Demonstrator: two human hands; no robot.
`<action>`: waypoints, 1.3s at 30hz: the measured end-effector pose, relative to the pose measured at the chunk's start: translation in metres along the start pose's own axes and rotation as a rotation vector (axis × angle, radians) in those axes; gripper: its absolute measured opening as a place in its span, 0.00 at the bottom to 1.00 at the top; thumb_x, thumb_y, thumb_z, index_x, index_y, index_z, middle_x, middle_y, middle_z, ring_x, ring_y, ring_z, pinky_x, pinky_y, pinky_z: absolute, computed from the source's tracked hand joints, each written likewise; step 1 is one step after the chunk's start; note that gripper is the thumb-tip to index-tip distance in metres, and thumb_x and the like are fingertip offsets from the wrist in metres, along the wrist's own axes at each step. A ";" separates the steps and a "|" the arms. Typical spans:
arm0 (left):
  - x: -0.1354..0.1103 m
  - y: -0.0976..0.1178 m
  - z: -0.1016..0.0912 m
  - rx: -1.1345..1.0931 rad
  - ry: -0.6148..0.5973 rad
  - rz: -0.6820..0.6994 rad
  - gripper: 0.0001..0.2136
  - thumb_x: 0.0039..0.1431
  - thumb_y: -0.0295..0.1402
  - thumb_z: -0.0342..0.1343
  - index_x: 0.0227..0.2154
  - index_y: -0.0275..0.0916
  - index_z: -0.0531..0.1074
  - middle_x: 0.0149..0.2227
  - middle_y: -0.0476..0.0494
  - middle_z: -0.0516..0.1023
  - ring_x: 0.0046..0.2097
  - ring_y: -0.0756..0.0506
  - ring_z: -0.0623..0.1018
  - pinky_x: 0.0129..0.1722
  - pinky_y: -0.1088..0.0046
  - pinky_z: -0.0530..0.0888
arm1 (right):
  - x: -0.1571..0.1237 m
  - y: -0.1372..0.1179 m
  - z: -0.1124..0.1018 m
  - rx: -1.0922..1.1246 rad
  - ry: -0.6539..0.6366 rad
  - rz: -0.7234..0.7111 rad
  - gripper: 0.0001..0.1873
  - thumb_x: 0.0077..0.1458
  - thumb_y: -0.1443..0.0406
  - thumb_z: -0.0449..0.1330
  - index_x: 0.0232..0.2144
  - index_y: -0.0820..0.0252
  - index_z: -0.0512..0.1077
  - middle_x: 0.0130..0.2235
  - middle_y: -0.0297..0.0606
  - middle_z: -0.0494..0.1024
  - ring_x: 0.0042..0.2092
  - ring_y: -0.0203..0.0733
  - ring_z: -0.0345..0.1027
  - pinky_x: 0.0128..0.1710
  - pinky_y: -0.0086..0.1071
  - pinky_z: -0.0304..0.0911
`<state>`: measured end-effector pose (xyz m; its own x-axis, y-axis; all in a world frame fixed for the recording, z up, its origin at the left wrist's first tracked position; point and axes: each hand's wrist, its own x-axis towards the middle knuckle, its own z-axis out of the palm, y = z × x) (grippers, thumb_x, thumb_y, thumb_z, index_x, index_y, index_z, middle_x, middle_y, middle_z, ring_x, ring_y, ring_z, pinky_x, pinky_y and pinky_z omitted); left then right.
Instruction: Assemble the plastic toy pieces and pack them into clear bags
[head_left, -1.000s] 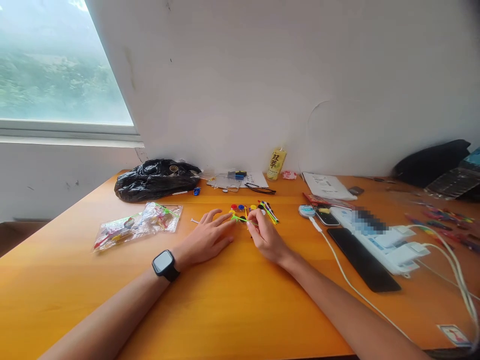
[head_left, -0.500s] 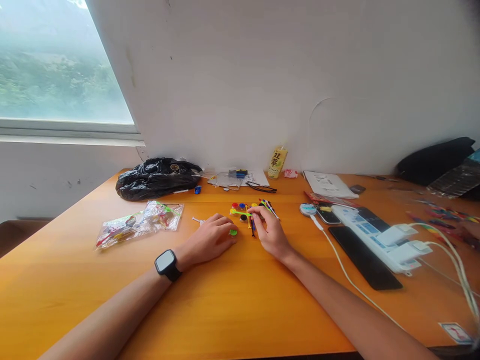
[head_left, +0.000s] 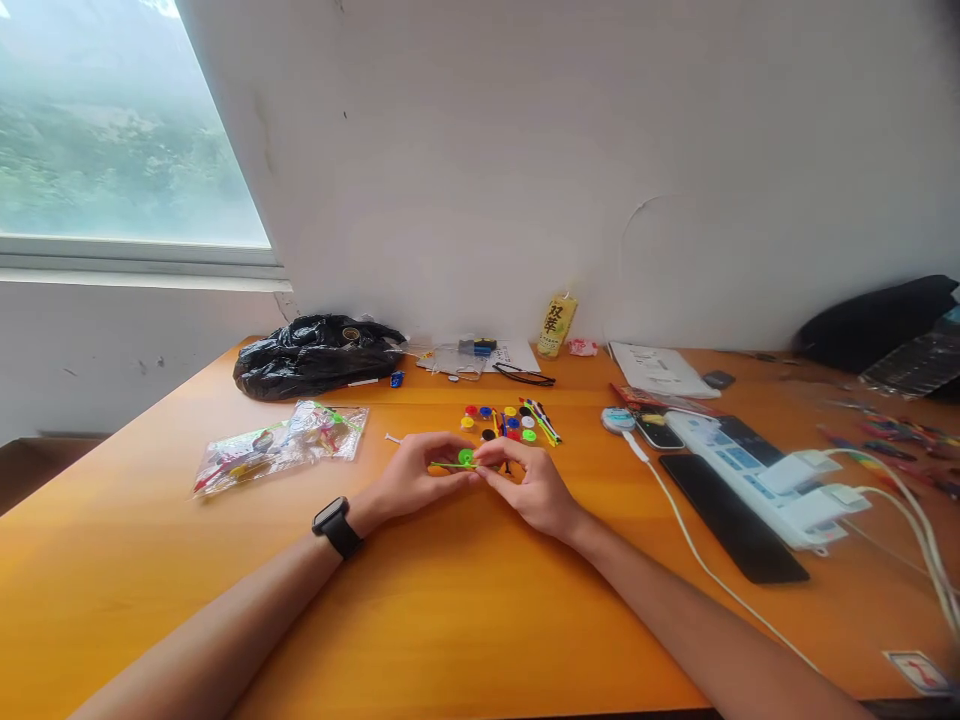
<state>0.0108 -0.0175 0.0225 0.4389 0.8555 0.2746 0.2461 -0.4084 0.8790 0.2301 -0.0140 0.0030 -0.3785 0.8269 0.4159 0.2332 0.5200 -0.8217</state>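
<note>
My left hand [head_left: 424, 478], with a black watch on its wrist, is closed at the fingertips around a small green plastic disc [head_left: 466, 457]. Opposite it, my right hand [head_left: 536, 488] pinches a thin green plastic stick [head_left: 444, 464], which points left toward the left palm. Disc and stick meet between the fingertips; whether they are joined I cannot tell. Just beyond the hands lie several coloured round pieces, among them a yellow one [head_left: 468, 423], and a bundle of coloured sticks [head_left: 543, 420]. A white stick end [head_left: 392, 438] shows past my left hand.
Left are a clear bag of coloured parts [head_left: 277, 450] and a black plastic bag [head_left: 315, 355]. At the back stands a yellow drink pack [head_left: 556, 326]. Right are a white power strip [head_left: 735, 465] with chargers and cables, and a dark flat slab [head_left: 731, 515].
My right hand has brought the green stick down and nearer, to the green disc. The left hand has turned and lifted the disc, and the fingertips of both hands now come together.
</note>
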 end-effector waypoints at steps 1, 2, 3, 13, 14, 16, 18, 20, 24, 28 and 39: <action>0.000 0.001 0.000 -0.004 -0.004 0.004 0.16 0.64 0.43 0.64 0.48 0.39 0.81 0.48 0.39 0.85 0.48 0.39 0.84 0.49 0.64 0.81 | 0.000 0.001 0.000 -0.010 0.012 0.007 0.06 0.64 0.61 0.65 0.43 0.54 0.77 0.40 0.36 0.84 0.43 0.44 0.80 0.48 0.40 0.74; -0.001 0.001 0.000 -0.002 -0.003 0.013 0.16 0.65 0.43 0.63 0.49 0.39 0.81 0.49 0.39 0.85 0.48 0.39 0.84 0.50 0.63 0.81 | 0.001 0.003 0.000 -0.018 0.024 0.013 0.07 0.63 0.62 0.65 0.44 0.53 0.75 0.40 0.36 0.83 0.42 0.44 0.80 0.48 0.40 0.74; -0.001 0.000 0.000 0.006 0.000 0.025 0.15 0.66 0.42 0.63 0.49 0.39 0.81 0.48 0.38 0.85 0.48 0.39 0.84 0.50 0.63 0.81 | 0.001 0.004 -0.001 -0.025 0.032 0.016 0.07 0.63 0.62 0.65 0.44 0.53 0.75 0.39 0.36 0.83 0.43 0.44 0.80 0.48 0.40 0.73; -0.003 -0.007 -0.003 0.278 0.013 0.147 0.07 0.62 0.31 0.60 0.40 0.41 0.80 0.38 0.44 0.84 0.39 0.44 0.82 0.43 0.69 0.78 | -0.003 0.000 0.000 -0.132 -0.070 -0.033 0.09 0.65 0.65 0.61 0.47 0.51 0.74 0.38 0.34 0.82 0.40 0.42 0.77 0.42 0.35 0.70; -0.003 -0.007 -0.003 0.296 0.013 0.146 0.06 0.61 0.31 0.60 0.39 0.41 0.80 0.38 0.45 0.84 0.39 0.44 0.82 0.43 0.69 0.78 | -0.003 0.000 0.000 -0.135 -0.080 -0.037 0.08 0.65 0.65 0.60 0.47 0.51 0.74 0.37 0.34 0.81 0.39 0.42 0.76 0.41 0.35 0.70; -0.004 -0.005 -0.004 0.310 0.016 0.137 0.06 0.60 0.30 0.60 0.38 0.41 0.80 0.37 0.45 0.85 0.39 0.45 0.82 0.43 0.69 0.77 | -0.004 0.000 0.000 -0.145 -0.082 -0.046 0.09 0.66 0.64 0.61 0.48 0.51 0.74 0.36 0.34 0.80 0.37 0.41 0.75 0.40 0.35 0.69; -0.005 -0.005 -0.005 0.305 0.029 0.122 0.06 0.60 0.31 0.61 0.38 0.41 0.81 0.37 0.45 0.85 0.39 0.45 0.83 0.43 0.70 0.77 | -0.003 0.001 -0.001 -0.188 -0.039 -0.048 0.09 0.65 0.62 0.62 0.48 0.51 0.74 0.36 0.34 0.80 0.36 0.41 0.74 0.39 0.34 0.69; -0.005 -0.005 -0.006 0.299 0.055 0.107 0.05 0.60 0.31 0.61 0.37 0.40 0.81 0.37 0.46 0.86 0.38 0.45 0.83 0.42 0.70 0.77 | -0.001 0.005 -0.005 -0.256 0.045 -0.022 0.07 0.65 0.59 0.62 0.45 0.52 0.74 0.32 0.33 0.78 0.32 0.41 0.71 0.35 0.34 0.66; -0.004 -0.005 -0.009 0.276 0.076 0.080 0.04 0.60 0.32 0.63 0.33 0.40 0.82 0.34 0.46 0.86 0.35 0.46 0.83 0.39 0.71 0.77 | 0.008 0.018 -0.020 -0.378 0.209 0.068 0.09 0.66 0.57 0.59 0.35 0.53 0.74 0.27 0.33 0.75 0.27 0.40 0.67 0.29 0.33 0.60; -0.004 -0.008 -0.008 0.313 0.062 0.110 0.05 0.64 0.34 0.62 0.38 0.40 0.81 0.36 0.46 0.85 0.37 0.46 0.83 0.41 0.71 0.77 | 0.012 0.023 -0.030 -0.528 0.196 0.129 0.08 0.64 0.60 0.59 0.35 0.54 0.77 0.25 0.32 0.74 0.28 0.41 0.67 0.31 0.33 0.58; 0.001 -0.016 -0.015 0.670 0.042 0.141 0.10 0.73 0.36 0.50 0.46 0.41 0.75 0.44 0.37 0.78 0.49 0.38 0.79 0.49 0.62 0.76 | 0.009 0.021 -0.028 -0.718 0.020 0.132 0.04 0.62 0.65 0.61 0.37 0.55 0.77 0.35 0.35 0.80 0.34 0.40 0.70 0.34 0.32 0.56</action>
<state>-0.0056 -0.0054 0.0148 0.4753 0.7861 0.3951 0.6768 -0.6137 0.4066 0.2566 0.0100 0.0000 -0.2917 0.8924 0.3442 0.8082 0.4224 -0.4104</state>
